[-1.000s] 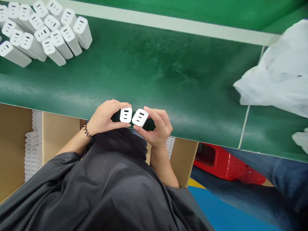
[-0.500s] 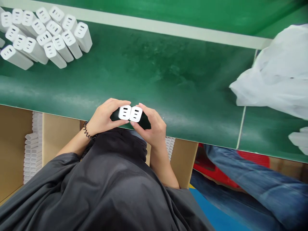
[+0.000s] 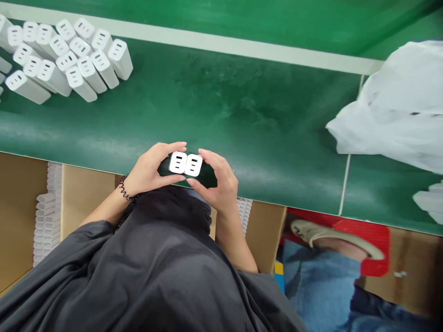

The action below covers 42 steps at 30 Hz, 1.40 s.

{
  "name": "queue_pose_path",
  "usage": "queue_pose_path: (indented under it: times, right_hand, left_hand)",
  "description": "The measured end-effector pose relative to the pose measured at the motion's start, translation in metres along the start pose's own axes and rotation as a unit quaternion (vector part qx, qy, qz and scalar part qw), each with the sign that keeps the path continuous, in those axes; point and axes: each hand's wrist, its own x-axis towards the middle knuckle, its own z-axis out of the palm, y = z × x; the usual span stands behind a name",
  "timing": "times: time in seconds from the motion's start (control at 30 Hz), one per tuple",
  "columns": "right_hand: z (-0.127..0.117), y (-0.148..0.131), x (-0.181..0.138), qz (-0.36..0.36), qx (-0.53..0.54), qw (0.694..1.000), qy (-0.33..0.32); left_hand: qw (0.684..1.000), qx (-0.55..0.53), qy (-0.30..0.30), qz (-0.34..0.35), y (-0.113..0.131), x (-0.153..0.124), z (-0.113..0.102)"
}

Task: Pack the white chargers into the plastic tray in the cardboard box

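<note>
At the near edge of the green worktop (image 3: 242,115), the left hand (image 3: 148,168) and right hand (image 3: 218,184) each pinch one white charger (image 3: 177,162), pressed side by side with the other charger (image 3: 194,165), while many more chargers (image 3: 65,60) wait in the far left corner.

Green work surface (image 3: 263,115) crossed by a pale strip (image 3: 221,42) along its far edge and a thin pale seam (image 3: 349,177) toward the right edge. Below the near edge: brown cardboard panels (image 3: 83,193), a red stool (image 3: 377,240), and a blue floor patch (image 3: 281,281). Lighting is even, with soft sheen on the surface.
</note>
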Motion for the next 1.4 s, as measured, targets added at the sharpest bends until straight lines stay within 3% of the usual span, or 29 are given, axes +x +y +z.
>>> queue_pose_path:
  times: [0.63, 0.9, 1.0, 1.1, 1.17, 1.27, 1.33, 1.4]
  right_hand:
    - [-0.002, -0.002, 0.001, -0.01, 0.016, 1.0, 0.005]
    - [-0.001, 0.006, -0.004, 0.069, 0.093, 0.992, 0.059]
    - [0.0, 0.007, -0.005, 0.078, 0.094, 0.991, 0.058]
    - [0.0, 0.007, -0.005, 0.072, 0.094, 0.99, 0.074]
    - [0.0, 0.005, -0.005, 0.06, 0.1, 0.989, 0.09]
    - [-0.001, -0.006, 0.001, 0.02, 0.108, 0.988, 0.105]
    - [-0.002, -0.017, 0.007, -0.016, 0.084, 0.991, 0.102]
    - [-0.002, -0.03, 0.015, -0.041, 0.043, 0.995, 0.084]
  left_hand:
    - [1.0, 0.016, -0.012, 0.014, 0.0, 0.001, -0.002]
    - [0.985, 0.128, -0.046, 0.102, 0.004, 0.022, 0.005]
    - [0.99, 0.109, -0.058, 0.061, 0.002, 0.026, 0.007]
    - [0.999, -0.024, -0.008, -0.03, 0.006, 0.026, 0.007]
    - [0.977, -0.18, 0.031, -0.113, 0.011, 0.026, 0.008]
    - [0.885, -0.399, 0.057, -0.234, 0.018, 0.025, 0.013]
    - [0.827, -0.477, 0.061, -0.291, 0.021, 0.024, 0.018]
    - [0.796, -0.509, 0.059, -0.322, 0.022, 0.023, 0.022]
